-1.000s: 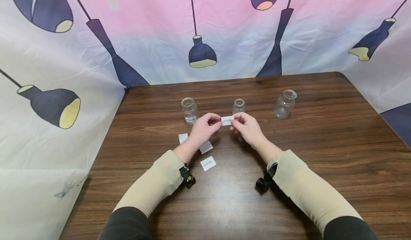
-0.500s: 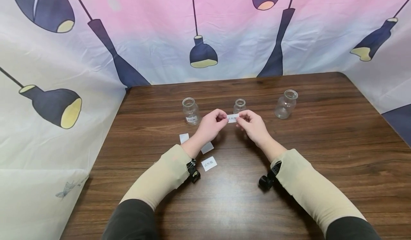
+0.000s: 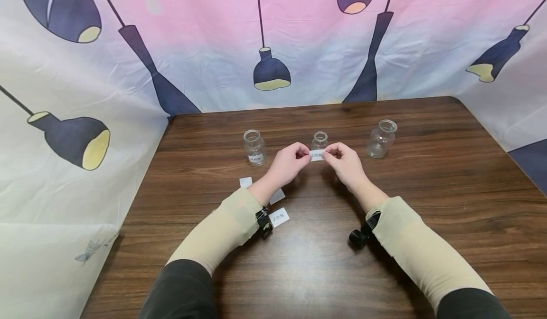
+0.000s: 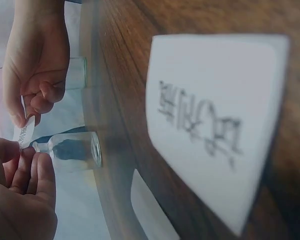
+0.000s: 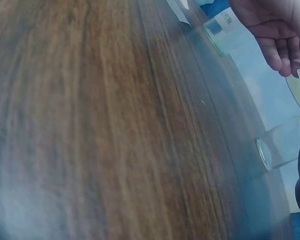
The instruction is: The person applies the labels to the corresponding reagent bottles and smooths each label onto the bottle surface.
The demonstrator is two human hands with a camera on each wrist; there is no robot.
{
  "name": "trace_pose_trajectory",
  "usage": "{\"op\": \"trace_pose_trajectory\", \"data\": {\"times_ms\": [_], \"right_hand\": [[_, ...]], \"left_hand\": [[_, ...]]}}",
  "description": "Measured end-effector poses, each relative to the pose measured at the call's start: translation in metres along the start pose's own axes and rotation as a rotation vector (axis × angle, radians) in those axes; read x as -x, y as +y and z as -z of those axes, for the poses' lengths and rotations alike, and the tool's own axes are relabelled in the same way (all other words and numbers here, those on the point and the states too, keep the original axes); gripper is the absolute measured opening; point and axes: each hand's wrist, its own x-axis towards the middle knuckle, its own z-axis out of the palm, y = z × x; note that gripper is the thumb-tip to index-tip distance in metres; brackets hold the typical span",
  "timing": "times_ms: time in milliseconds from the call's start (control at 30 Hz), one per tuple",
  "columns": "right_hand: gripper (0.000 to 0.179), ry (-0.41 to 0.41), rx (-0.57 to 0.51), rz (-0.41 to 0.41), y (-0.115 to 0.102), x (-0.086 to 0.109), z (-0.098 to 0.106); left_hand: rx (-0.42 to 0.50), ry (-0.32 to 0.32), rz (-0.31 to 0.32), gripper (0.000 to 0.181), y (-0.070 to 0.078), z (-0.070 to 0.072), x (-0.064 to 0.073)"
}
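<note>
Between both hands, a small white label (image 3: 316, 155) with dark printed characters is stretched out. My left hand (image 3: 288, 165) pinches its left end with thumb and forefinger, and my right hand (image 3: 345, 166) pinches the right end. Just behind the label stands a small clear glass bottle (image 3: 319, 140), its lower part hidden by the label and fingers. In the left wrist view the label (image 4: 24, 132) is held apart from the glass bottle (image 4: 72, 150). A larger glass bottle (image 3: 254, 148) to the left bears a similar label low on its front.
Another clear glass bottle (image 3: 381, 139) stands on the right of the wooden table (image 3: 427, 176). Near my left forearm lie a printed label (image 3: 279, 217), a white slip (image 3: 277, 196) and another slip (image 3: 245, 182). A printed fabric backdrop (image 3: 213, 72) rises behind the table.
Both hands have moved right and slightly away from me, carrying the label in front of the small bottle. The bottles and loose slips stay in place.
</note>
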Motion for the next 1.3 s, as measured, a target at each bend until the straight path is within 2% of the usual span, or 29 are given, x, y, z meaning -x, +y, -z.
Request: {"op": "trace_pose_trajectory", "data": {"times_ms": [133, 200, 267, 667, 1100, 1300], "right_hand": [[0.014, 0.014, 0.004, 0.004, 0.001, -0.001, 0.003], [0.015, 0.019, 0.008, 0.001, 0.011, -0.005, 0.004], [0.015, 0.019, 0.018, 0.000, 0.012, -0.005, 0.005], [0.015, 0.002, 0.141, 0.025, 0.017, -0.011, 0.011], [0.011, -0.027, 0.211, 0.010, 0.024, -0.017, 0.014], [0.012, -0.041, 0.251, 0.001, 0.027, -0.019, 0.014]], "left_hand": [[-0.011, -0.003, -0.003, 0.011, 0.002, -0.003, -0.004], [-0.016, -0.001, -0.003, 0.010, 0.002, -0.004, -0.005], [-0.024, 0.001, -0.004, 0.010, 0.003, -0.005, -0.006], [-0.078, -0.002, 0.022, 0.008, 0.003, -0.009, -0.013], [-0.170, -0.054, 0.056, 0.009, 0.000, -0.013, -0.025], [-0.198, -0.052, 0.073, 0.010, -0.001, -0.015, -0.026]]}}
